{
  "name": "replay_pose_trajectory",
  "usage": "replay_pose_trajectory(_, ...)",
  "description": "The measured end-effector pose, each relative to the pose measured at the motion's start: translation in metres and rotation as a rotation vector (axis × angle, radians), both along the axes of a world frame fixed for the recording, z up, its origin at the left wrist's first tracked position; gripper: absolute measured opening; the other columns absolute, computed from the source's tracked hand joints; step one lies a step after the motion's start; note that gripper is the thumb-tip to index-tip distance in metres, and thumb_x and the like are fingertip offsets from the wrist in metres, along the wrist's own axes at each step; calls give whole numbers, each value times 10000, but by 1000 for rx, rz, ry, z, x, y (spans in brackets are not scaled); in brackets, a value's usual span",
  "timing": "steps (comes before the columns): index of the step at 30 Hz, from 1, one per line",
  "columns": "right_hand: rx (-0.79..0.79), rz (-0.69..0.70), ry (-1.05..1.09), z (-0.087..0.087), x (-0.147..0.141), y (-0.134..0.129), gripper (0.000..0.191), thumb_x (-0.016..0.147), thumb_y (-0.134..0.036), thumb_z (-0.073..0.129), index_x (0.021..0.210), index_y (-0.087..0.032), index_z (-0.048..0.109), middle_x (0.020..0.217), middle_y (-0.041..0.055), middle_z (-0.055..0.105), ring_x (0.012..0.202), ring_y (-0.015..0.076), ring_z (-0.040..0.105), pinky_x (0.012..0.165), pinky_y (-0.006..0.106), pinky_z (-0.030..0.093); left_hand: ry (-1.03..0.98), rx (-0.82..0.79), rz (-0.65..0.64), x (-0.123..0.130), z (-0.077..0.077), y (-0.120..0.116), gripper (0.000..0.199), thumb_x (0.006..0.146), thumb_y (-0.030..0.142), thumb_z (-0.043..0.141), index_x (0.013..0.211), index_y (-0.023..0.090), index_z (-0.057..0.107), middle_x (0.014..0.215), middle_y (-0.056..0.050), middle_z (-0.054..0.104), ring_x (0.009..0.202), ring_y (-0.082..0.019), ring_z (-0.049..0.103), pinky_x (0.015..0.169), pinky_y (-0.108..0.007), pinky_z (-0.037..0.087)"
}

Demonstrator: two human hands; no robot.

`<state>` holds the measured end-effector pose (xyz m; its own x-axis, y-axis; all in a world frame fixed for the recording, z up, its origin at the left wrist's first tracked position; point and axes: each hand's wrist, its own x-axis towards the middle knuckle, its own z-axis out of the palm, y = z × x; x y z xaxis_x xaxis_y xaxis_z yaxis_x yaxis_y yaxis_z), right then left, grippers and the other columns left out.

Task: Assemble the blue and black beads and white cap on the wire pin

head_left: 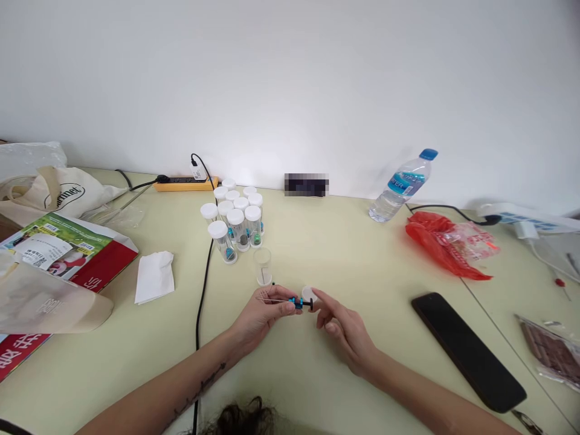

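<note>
Head view, item in work: one small blue-and-black device (296, 302) with thin metal prongs, between my hands and just above the pale green table (362, 260).
Left hand: mine (256, 315), pinching the device between thumb and fingers, prongs lying along the fingers.
Right hand: mine (351, 335), nothing visible in its grasp; index finger extended to the device's black end, other fingers curled.
Step in hand: by my judgement, handling the device at its black end; the next contact there calls for a steady left pinch and a light right fingertip.
Uncapped clear tube: one (262, 266), upright beyond my left fingers, a thin dark bent piece inside.
White cap: one (307, 293), behind the device, partly covered.
Capped clear tubes: a cluster (238, 232), white lids, small coloured pieces inside, too small to identify.
Hard to make out: whether my right index touches the black end; the dark object (306, 185) by the wall, pixelated.
Cut off: both my forearms, at the lower edge.
</note>
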<state>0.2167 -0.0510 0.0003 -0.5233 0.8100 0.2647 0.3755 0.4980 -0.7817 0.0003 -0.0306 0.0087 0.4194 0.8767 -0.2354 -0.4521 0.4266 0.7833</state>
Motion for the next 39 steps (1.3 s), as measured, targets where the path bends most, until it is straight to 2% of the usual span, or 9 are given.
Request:
replay_pose_trajectory(3, 12, 18, -22, 0, 0, 0, 486, 967, -493, 185, 1391, -285, 302, 978, 49, 554, 742, 148, 526, 714, 284, 463, 4, 4, -2, 0, -1, 0, 163, 671, 144, 747, 827, 132, 697, 829, -51, 703, 781, -151, 639, 796, -275, 474)
replay_pose_trajectory(7, 3, -3, -11, 0, 0, 0, 505, 964, -504, 178, 1402, -268, 266, 1006, 58, 540, 713, 140, 527, 683, 277, 469, 10, 7, 3, 0, -1, 0, 164, 673, 146, 745, 829, 135, 696, 823, -49, 704, 777, -150, 641, 802, -277, 473)
replay_pose_trajectory(16, 4, -9, -6, 2, -1, 0, 474, 964, -492, 189, 1338, -261, 366, 1029, 80, 519, 709, 151, 516, 682, 297, 466, 49, 6, 12, 1, -2, 0, 201, 640, 181, 769, 821, 135, 694, 835, -63, 701, 767, -165, 641, 814, -312, 473)
replay_pose_trajectory(22, -3, -31, 20, 2, -1, 0, 472, 966, -482, 196, 1338, -252, 375, 952, 71, 528, 713, 163, 513, 682, 307, 458, 35, 11, 8, 1, -2, 0, 188, 653, 172, 760, 826, 134, 696, 836, -61, 702, 782, -164, 642, 815, -301, 471)
replay_pose_trajectory(24, -1, -20, 14, 2, 0, 0, 455, 970, -470, 198, 1300, -253, 423, 954, 71, 533, 719, 162, 517, 679, 304, 456, 37, 12, 1, 0, -1, -1, 182, 656, 169, 758, 823, 133, 696, 833, -59, 701, 779, -161, 642, 812, -297, 471)
replay_pose_trajectory(27, -22, -66, 28, 2, -1, 1, 449, 974, -457, 195, 1281, -240, 440, 887, 62, 545, 736, 167, 534, 676, 300, 456, 44, 12, -5, 0, 0, 0, 178, 660, 171, 755, 824, 135, 696, 840, -57, 699, 781, -160, 641, 819, -298, 469)
replay_pose_trajectory(30, -11, -79, 38, 2, -2, 2, 440, 977, -446, 201, 1286, -235, 432, 842, 47, 543, 679, 151, 533, 655, 289, 457, 56, 23, -8, 0, 1, 0, 180, 659, 171, 754, 826, 135, 697, 841, -60, 700, 795, -169, 642, 829, -308, 468)
replay_pose_trajectory(35, -11, -86, -2, 0, -4, 4, 431, 985, -411, 203, 1106, -203, 561, 802, 43, 565, 605, 130, 516, 600, 262, 449, 104, 56, -15, 0, -1, -1, 198, 639, 183, 767, 817, 131, 699, 826, -66, 706, 790, -181, 645, 824, -317, 469)
replay_pose_trajectory(39, -21, -145, 14, 4, -7, 3, 432, 984, -430, 211, 1166, -194, 524, 815, 35, 577, 582, 116, 525, 605, 252, 459, 110, 72, 16, 0, -2, 0, 244, 626, 222, 778, 835, 130, 694, 857, -76, 709, 812, -187, 647, 869, -343, 453)
